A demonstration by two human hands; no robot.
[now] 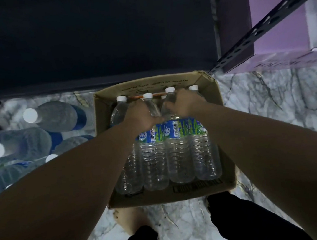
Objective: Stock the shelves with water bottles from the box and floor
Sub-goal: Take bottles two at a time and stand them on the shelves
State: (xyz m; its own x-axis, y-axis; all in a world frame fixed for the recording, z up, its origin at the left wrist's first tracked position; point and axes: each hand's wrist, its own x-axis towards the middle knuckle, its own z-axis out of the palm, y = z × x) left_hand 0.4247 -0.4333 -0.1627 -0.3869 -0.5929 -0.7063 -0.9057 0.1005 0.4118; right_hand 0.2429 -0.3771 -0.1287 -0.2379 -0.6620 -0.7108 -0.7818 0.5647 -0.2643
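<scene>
Left hand (142,114) and right hand (184,103) each curl around necks of upright water bottles (179,156) in the cardboard box (217,94) on the floor (268,99). Loose bottles (56,116) lie left; dark shelf (88,39) beyond.

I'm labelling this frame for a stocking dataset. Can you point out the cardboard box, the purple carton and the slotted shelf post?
cardboard box (220,96): head view, right wall.
purple carton (279,36): head view, lit side face.
slotted shelf post (264,24): head view, middle of the metal strip.
</scene>
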